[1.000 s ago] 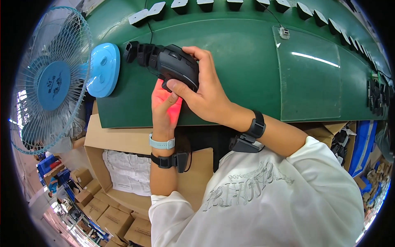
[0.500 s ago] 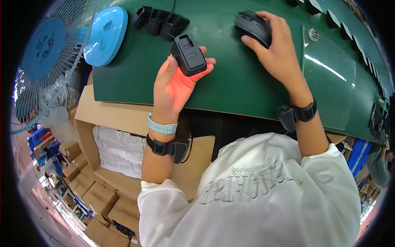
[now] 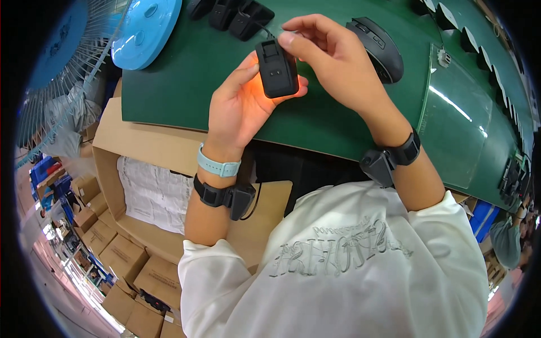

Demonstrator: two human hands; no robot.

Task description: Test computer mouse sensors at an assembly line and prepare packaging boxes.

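Observation:
My left hand (image 3: 239,107), palm up, holds a small black dock-like device (image 3: 277,70) with a recessed slot and small contacts on its upper face. An orange-red glow lights the palm beneath it. A thin black cable (image 3: 259,25) runs to the device's far end. At that end my right hand (image 3: 338,62) has its thumb and index finger drawn close together; whatever is between them is too small to make out. To the right of that hand lies a black computer mouse (image 3: 378,49), untouched.
Several black docks (image 3: 242,19) stand at the table's far left, beside a blue plastic lid (image 3: 147,34) and a fan (image 3: 62,73). A clear sheet (image 3: 456,118) lies on the green table (image 3: 169,101) at right. An open carton (image 3: 149,135) sits below the front edge.
My right hand has let go of the mouse and moved left to the device's far end. My left hand still holds the device, turned more upright. The view has shifted slightly.

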